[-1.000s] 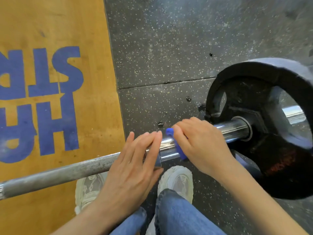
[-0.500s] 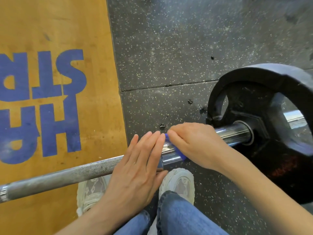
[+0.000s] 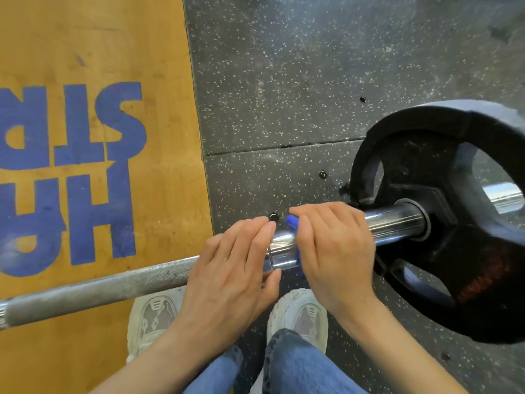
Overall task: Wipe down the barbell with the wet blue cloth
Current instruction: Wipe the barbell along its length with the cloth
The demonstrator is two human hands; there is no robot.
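Right hand [image 3: 335,248] slid nearer flat left hand [image 3: 233,268], fingers curled round blue cloth [image 3: 292,221], chrome barbell [image 3: 395,223]

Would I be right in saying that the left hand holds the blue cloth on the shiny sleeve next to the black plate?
Not quite: the head view shows the right hand holding the blue cloth on the shiny sleeve next to the black plate; the left hand rests flat on the bar.

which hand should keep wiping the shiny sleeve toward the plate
Right. The right hand already grips the blue cloth around the sleeve, beside the plate. The left hand rests flat on the bar without the cloth.
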